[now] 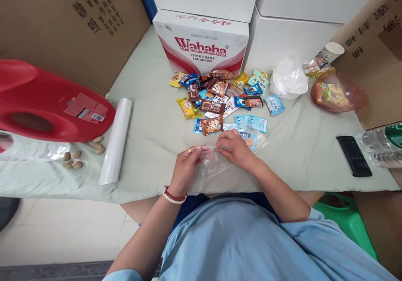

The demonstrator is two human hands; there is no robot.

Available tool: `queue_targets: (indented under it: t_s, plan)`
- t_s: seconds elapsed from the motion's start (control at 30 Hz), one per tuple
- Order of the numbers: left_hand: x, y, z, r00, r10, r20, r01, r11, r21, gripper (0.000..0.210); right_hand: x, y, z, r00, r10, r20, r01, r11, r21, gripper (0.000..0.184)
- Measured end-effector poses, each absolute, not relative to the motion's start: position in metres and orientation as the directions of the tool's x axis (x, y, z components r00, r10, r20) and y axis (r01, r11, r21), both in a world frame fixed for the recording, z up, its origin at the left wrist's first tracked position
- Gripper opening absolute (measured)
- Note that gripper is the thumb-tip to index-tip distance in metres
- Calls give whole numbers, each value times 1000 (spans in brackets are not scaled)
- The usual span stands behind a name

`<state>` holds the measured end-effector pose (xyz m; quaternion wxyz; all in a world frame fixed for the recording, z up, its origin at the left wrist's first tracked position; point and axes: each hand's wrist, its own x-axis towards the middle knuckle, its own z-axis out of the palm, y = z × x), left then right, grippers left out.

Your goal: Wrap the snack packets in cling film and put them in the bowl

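Near the front of the cloth-covered table, a clear plastic bag (213, 167) hangs between my two hands. My left hand (187, 163) pinches its upper left edge, thumb on top. My right hand (235, 148) grips the opposite edge with curled fingers. Through the film near my left fingertips something pinkish shows, too blurred to name. Just beyond my hands lies a heap of wrapped snacks, with a brown cookie packet (212, 125) closest. Light-blue packets (251, 123) lie by my right hand, some beside or under more clear plastic (262, 142).
A Wahaha water carton (204, 46) stands behind the heap. To the left are a red jug (53, 105), a white film roll (116, 143) and several brown nuts (77, 164). On the right are a white bowl (293, 89), a pink bowl (354, 94), a phone (354, 156) and water bottles (373, 140).
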<state>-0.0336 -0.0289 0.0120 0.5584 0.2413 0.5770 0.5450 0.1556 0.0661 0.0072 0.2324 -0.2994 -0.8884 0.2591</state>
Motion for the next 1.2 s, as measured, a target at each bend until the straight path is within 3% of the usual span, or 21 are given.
queue_targets:
  t_s: [0.23,0.47,0.57,0.67,0.77,0.87,0.93,1.0,1.07,1.13,1.2]
  plan:
    - [-51,-30,7,-377,802,-463,-438,286,852,50,215,40,30,-572,702,425,426,697,-577,17]
    - [-68,-34,11,-420,755,-503,-495,274,825,44,282,-1,17,-517,795,316,504,582,-638,19]
    - [-75,-41,9,-474,727,-497,-441,293,848,43,292,-9,10,-549,784,289,506,587,-632,19]
    - [-85,-60,8,-564,694,-448,-157,442,883,44,293,-14,7,-591,754,285,502,621,-603,19]
    - [-92,-80,18,-619,763,-185,359,484,798,43,291,-16,4,-630,720,290,481,655,-582,21]
    - [-87,-83,46,-475,846,241,728,224,648,35,289,-17,2,-649,695,308,462,683,-566,23]
    - [-75,-67,66,-222,907,358,804,-37,593,26,288,-16,1,-660,681,317,455,698,-553,25]
    - [-59,-40,78,152,961,230,724,-266,636,19,288,-16,1,-676,663,321,449,716,-535,25]
    - [-44,-8,76,398,917,-20,696,-288,658,19,291,-17,1,-689,647,327,447,734,-511,25]
    - [-31,19,64,401,889,-220,798,-221,561,22,298,-22,0,-689,643,334,459,744,-486,25]
    - [-25,35,48,371,887,-275,841,-195,505,26,310,-32,-3,-675,651,348,480,746,-462,25]
